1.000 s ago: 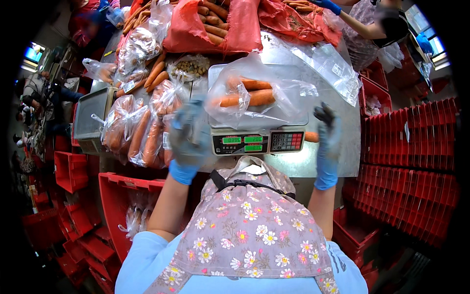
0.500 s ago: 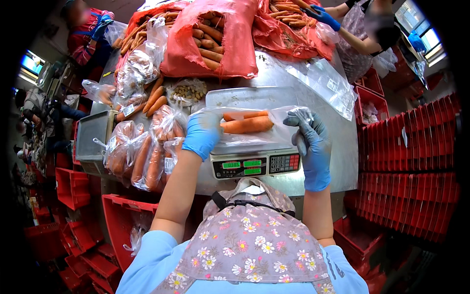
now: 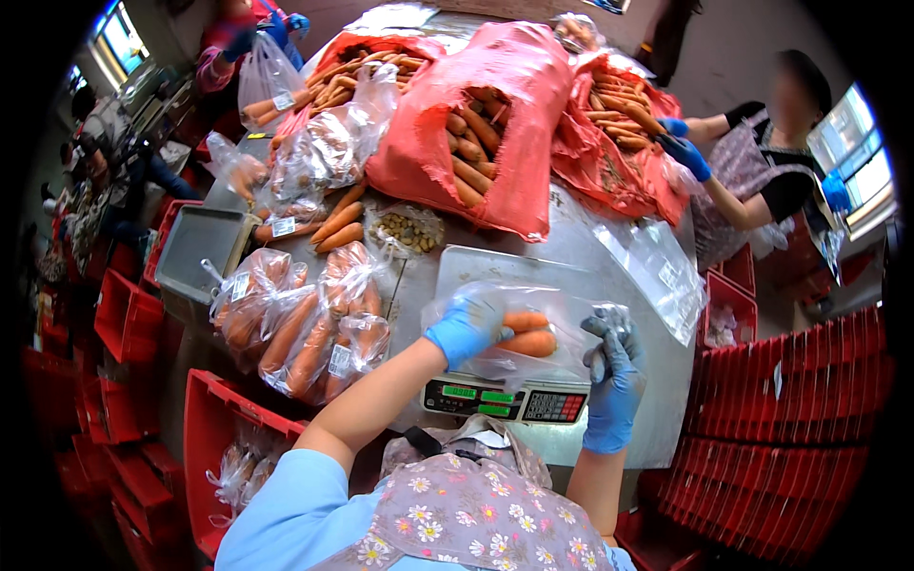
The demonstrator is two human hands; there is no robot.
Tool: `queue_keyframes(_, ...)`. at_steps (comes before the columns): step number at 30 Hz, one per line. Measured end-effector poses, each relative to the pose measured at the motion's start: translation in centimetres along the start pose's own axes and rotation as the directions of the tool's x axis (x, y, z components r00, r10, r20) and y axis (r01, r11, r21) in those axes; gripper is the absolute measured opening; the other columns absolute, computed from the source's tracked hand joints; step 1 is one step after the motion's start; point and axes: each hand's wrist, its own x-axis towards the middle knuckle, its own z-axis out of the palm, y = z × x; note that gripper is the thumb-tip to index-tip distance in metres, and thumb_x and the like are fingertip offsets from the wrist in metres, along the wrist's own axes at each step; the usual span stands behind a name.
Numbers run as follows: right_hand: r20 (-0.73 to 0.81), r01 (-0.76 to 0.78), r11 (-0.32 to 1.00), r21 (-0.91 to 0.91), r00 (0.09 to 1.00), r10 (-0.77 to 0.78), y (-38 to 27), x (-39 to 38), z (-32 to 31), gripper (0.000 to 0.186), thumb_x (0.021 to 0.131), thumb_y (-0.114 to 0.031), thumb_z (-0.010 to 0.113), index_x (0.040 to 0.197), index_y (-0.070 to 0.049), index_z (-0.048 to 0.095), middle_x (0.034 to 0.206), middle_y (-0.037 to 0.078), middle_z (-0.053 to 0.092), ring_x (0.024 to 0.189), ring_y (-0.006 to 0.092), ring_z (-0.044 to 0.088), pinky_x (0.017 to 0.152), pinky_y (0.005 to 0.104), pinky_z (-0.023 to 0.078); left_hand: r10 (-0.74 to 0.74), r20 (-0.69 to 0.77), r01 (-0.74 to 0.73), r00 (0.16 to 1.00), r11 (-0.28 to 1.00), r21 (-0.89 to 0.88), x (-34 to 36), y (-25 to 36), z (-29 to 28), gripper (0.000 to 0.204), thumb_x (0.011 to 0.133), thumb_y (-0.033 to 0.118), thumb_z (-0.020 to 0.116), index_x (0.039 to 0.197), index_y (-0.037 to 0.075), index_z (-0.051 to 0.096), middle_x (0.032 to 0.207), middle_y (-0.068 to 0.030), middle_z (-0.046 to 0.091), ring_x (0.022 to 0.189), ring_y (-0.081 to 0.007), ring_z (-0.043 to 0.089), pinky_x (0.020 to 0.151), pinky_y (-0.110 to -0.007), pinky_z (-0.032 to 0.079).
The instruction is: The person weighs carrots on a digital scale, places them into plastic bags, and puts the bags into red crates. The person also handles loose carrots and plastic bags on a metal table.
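A clear plastic bag of carrots (image 3: 529, 335) lies on the grey tray of a digital scale (image 3: 505, 402) in front of me. My left hand (image 3: 466, 325), in a blue glove, rests on the left part of the bag, over the carrots. At the bag's right end my right hand (image 3: 612, 373), also blue-gloved, pinches the gathered plastic. Both forearms come up from the lower edge over a flowered apron (image 3: 476, 514).
Tied bags of carrots (image 3: 305, 319) pile up left of the scale on the metal table (image 3: 619, 238). Red mesh sacks of loose carrots (image 3: 495, 143) lie at the back. A person with blue gloves (image 3: 685, 152) reaches into one sack. Red crates (image 3: 790, 428) stand at both sides.
My hands have closed in on the bag, which now rests on the scale tray. The left hand has gone from the bag's corner onto the carrots, the right to its end.
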Motion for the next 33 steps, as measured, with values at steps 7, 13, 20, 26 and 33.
queue_keyframes(7, -0.081, 0.023, 0.997, -0.075, 0.996, -0.029, 0.6, 0.7, -0.8, 0.027, 0.090, -0.009, 0.050, 0.115, 0.001, 0.056, 0.096, 0.008, 0.066, 0.047, -0.0007, 0.033, 0.047, 0.0148, 0.030, 0.116, 0.139, 0.008, 0.984, 0.738, -0.674, -5.7, -2.0, -9.0, 0.040, 0.079, 0.037, 0.068, 0.098, 0.003, 0.061, 0.083, -0.0115, 0.062, 0.078, -0.0251, 0.060, 0.071, -0.036, 0.047)
queue_keyframes(13, -0.068, 0.026, 0.997, -0.070, 0.997, -0.031, 0.7, 0.9, -0.4, 0.023, 0.090, -0.008, 0.050, 0.110, 0.002, 0.058, 0.093, 0.010, 0.065, 0.049, 0.0009, 0.035, 0.051, 0.0160, 0.034, -0.645, 0.144, 0.063, 0.750, -0.147, -0.987, -5.2, -15.4, -1.4, 0.038, 0.086, 0.041, 0.060, 0.109, 0.010, 0.060, 0.095, -0.0064, 0.064, 0.069, -0.0110, 0.058, 0.059, -0.023, 0.047)
queue_keyframes(20, -0.076, 0.016, 0.993, -0.116, 0.997, -0.025, 0.4, 0.9, -0.8, 0.024, 0.089, -0.007, 0.052, 0.112, 0.000, 0.057, 0.092, 0.009, 0.065, 0.050, 0.0012, 0.039, 0.049, 0.0156, 0.033, -0.823, -0.561, 0.073, 0.083, 0.567, -0.821, -1.8, -31.7, 1.0, 0.023, 0.083, 0.018, 0.063, 0.092, -0.002, 0.060, 0.083, -0.0079, 0.061, 0.072, -0.0166, 0.058, 0.065, -0.031, 0.047)
queue_keyframes(26, -0.071, -0.047, 0.998, -0.032, 0.996, 0.045, 0.7, 1.1, -1.0, 0.022, 0.089, -0.006, 0.052, 0.109, 0.001, 0.057, 0.093, 0.011, 0.065, 0.049, 0.0033, 0.041, 0.048, 0.0159, 0.034, -0.393, -0.918, 0.017, 0.056, 0.920, -0.393, 6.7, -18.3, -6.2, 0.036, 0.080, 0.001, 0.056, 0.115, -0.001, 0.053, 0.107, -0.0150, 0.060, 0.098, -0.0270, 0.057, 0.091, -0.034, 0.042)
queue_keyframes(33, -0.090, -0.065, 0.996, -0.066, 0.994, 0.058, 0.3, 0.8, -0.3, 0.021, 0.090, -0.003, 0.048, 0.109, 0.002, 0.054, 0.091, 0.016, 0.066, 0.050, 0.0041, 0.044, 0.045, 0.0154, 0.035, 0.158, -0.419, -0.028, 0.894, 0.954, 0.299, 15.8, -12.6, -6.2, 0.041, 0.073, 0.020, 0.065, 0.111, 0.008, 0.057, 0.110, -0.0100, 0.059, 0.106, -0.0289, 0.054, 0.096, -0.040, 0.039)
